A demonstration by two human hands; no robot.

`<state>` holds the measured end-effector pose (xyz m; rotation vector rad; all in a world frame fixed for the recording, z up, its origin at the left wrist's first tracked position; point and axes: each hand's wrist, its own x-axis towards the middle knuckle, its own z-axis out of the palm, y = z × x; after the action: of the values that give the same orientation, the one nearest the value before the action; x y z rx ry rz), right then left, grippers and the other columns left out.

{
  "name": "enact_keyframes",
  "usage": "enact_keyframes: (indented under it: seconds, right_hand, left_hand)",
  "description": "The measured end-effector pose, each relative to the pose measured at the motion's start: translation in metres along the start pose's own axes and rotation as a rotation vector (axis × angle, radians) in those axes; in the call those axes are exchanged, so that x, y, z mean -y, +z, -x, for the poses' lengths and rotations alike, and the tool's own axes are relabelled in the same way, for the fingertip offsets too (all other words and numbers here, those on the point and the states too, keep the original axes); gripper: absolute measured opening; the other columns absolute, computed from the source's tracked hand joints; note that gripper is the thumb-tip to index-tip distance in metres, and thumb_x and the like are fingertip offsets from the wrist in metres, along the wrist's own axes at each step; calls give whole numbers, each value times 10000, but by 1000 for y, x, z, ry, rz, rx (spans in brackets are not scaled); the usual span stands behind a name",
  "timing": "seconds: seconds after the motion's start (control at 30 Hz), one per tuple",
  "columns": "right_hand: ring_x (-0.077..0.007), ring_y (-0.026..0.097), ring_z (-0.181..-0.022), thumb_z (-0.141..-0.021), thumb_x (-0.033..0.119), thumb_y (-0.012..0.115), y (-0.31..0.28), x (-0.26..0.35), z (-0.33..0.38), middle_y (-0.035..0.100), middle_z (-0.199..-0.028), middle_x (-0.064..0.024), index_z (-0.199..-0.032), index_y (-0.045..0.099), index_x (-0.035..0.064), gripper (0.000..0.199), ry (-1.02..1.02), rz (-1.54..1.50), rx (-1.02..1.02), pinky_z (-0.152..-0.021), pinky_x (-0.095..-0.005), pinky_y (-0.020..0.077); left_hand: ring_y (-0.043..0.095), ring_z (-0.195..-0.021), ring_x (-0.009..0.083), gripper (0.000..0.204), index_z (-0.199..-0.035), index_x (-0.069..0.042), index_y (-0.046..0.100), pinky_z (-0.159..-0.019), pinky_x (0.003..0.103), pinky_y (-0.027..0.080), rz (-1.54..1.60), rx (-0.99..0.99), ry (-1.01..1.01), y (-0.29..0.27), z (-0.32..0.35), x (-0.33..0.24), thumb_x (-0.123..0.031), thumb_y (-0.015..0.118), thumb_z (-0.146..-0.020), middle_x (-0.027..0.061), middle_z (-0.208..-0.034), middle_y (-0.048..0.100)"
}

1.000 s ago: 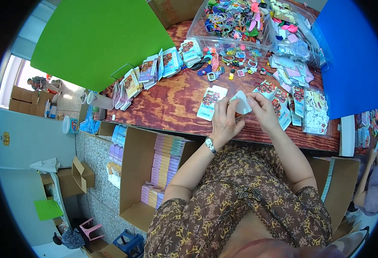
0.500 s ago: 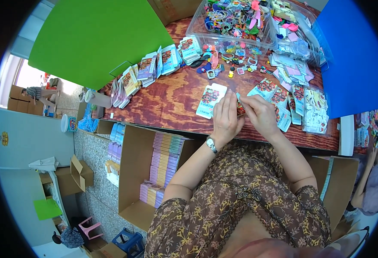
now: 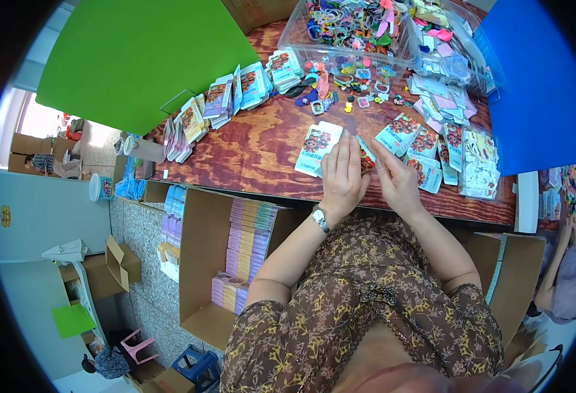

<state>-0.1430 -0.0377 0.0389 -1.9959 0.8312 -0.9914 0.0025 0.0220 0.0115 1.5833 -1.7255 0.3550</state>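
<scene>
Both of my hands are together at the table's near edge, around a small printed card box [image 3: 366,159] that mostly hides under my fingers. My left hand [image 3: 343,171] has a wristwatch below it and keeps its fingers straight and pressed together over the box's left side. On the other side, my right hand [image 3: 396,182] grips the box's right edge, its index finger stretched along it and the other fingers bent. Beside my left fingers lie flat printed card boxes [image 3: 317,145], white and blue with a red picture. More such boxes [image 3: 424,171] lie overlapping right of my right hand.
A clear bin [image 3: 406,56] of colourful trinkets stands at the back, with loose trinkets [image 3: 349,105] before it. Card stacks [image 3: 217,101] line the table's left. Green [image 3: 144,59] and blue [image 3: 537,85] panels flank it. An open carton [image 3: 199,262] stands below left.
My right hand's fingers have gone from a pinch at the box's top to an index finger stretched along its edge. My left hand stays on the box. The whole view has shifted slightly.
</scene>
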Motion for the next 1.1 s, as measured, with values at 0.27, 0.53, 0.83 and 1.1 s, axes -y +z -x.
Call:
enact_keyframes:
  seconds: [0.27,0.53,0.83,1.1]
  right_hand:
    - [-267,691,-1115,-976,62,611,8,-25,4,670,-1275,-185,-1335,598,-10,366,192,-86,30,-918,-342,559]
    - [-216,649,-1170,-1010,83,562,-47,-113,-18,669,-1287,-154,-1350,581,-5,351,201,9,-185,-984,-332,508]
    - [-333,580,-1239,-990,32,549,-39,-145,-16,647,-1282,-161,-1306,606,10,322,-150,529,-218,-1033,-415,449]
    - [-331,602,-1217,-978,27,571,-52,-169,-22,659,-1277,-158,-1256,649,18,289,-247,583,-112,-1047,-445,444]
  left_hand:
    - [518,-1252,458,827,-1476,94,395,-1030,500,427,48,101,-57,14,7,-3,-214,757,-800,322,-1491,425]
    - [405,-1334,496,1043,-1494,26,365,-1057,584,376,-280,352,-434,23,29,73,-520,827,-736,303,-1452,429]
    - [520,-1132,380,891,-1427,-30,461,-920,483,465,-165,358,-500,16,38,98,-309,849,-674,180,-1318,543]
    - [581,-1125,418,744,-1409,-40,489,-974,477,501,144,108,-784,37,41,145,-139,809,-745,241,-1211,588]
